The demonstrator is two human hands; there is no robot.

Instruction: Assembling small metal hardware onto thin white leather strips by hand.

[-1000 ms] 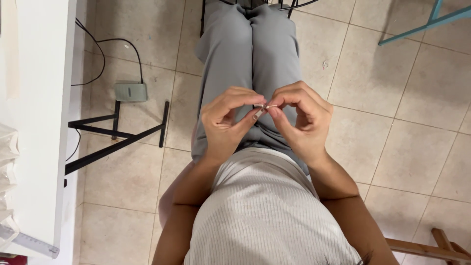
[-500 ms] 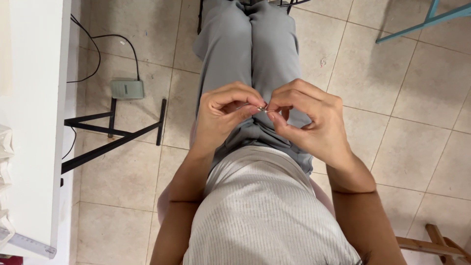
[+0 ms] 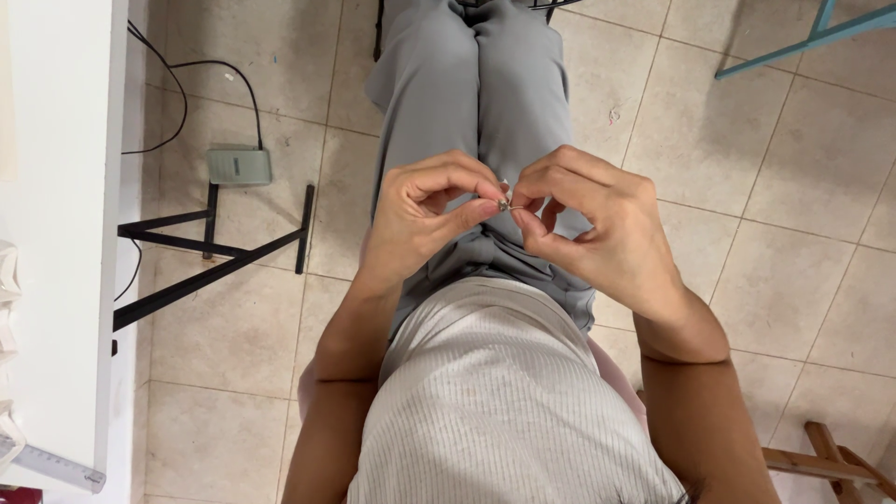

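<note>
— Start at the left edge. What is there?

— A white table (image 3: 56, 233) runs down that side, with a ruler (image 3: 56, 467) at its bottom corner. Beside it, on the tiled floor (image 3: 793, 187), lies a small grey-green box (image 3: 239, 166) with a black cable (image 3: 196, 70) looping off it, and just below that stands a black metal frame (image 3: 215, 252).

— And the left hand?

— The left hand (image 3: 425, 219) is raised over the lap, above the grey trousers (image 3: 476, 84). Its fingers are curled in tight, and thumb and forefinger pinch a tiny metal piece (image 3: 505, 204).

— What kind of piece?

— Too small to tell; it glints silver, and a thin short pin seems to stick out toward the right.

— Where is it exactly?

— Right between the two hands, at their fingertips, in front of the person's ribbed white top (image 3: 504, 411).

— The right hand?

— The right hand (image 3: 597, 229) meets it from the other side, fingers likewise bent close, thumb and forefinger nipping the same piece. The two hands all but touch at the tips.

— Further right?

— A light blue bar (image 3: 821, 33) crosses the top corner, and a wooden frame (image 3: 821, 457) shows at the bottom right.
</note>
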